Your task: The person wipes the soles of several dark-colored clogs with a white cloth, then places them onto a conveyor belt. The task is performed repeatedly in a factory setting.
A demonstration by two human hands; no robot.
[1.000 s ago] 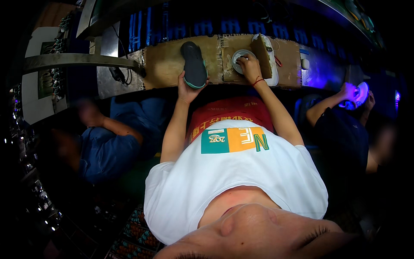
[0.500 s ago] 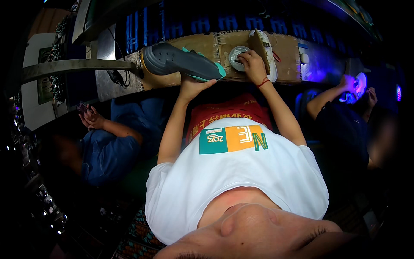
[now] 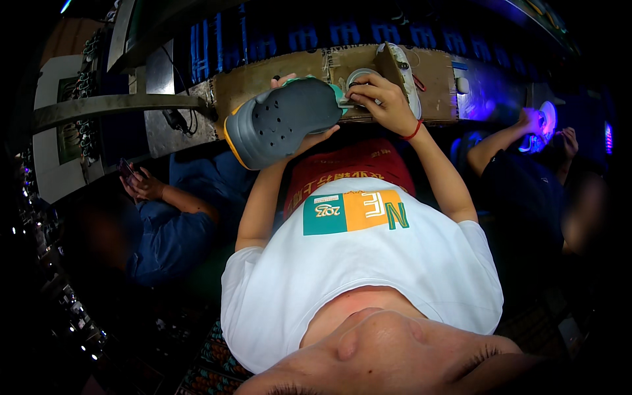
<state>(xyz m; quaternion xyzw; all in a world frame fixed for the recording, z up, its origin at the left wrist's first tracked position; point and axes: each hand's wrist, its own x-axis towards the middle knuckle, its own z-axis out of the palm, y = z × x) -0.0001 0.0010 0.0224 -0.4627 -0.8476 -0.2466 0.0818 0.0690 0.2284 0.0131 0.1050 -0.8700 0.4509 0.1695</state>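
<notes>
Above the front edge of the bench, a dark grey clog (image 3: 286, 118) with round holes is tilted so that its upper shows. Teal shows at its toe end and yellow along its heel. My left hand (image 3: 321, 137) holds it from beneath, with fingertips showing at its far side. At the teal end, my right hand (image 3: 385, 102) has its fingers pinched close against the clog. A thin pale piece shows at those fingertips, too small to name. Just behind the right hand stands a small round white dish (image 3: 362, 74), partly covered by the fingers.
Cardboard (image 3: 247, 81) covers the bench, and an upright board (image 3: 394, 68) stands right of the dish. Beside it lies a white tray (image 3: 413, 99). A metal bar (image 3: 118, 108) crosses at left. People sit on both sides, the right one by a purple-lit object (image 3: 546, 125).
My right hand has left the dish and come to the clog's teal end. The left hand has turned the clog so its holed upper faces up, heel nearer me.
</notes>
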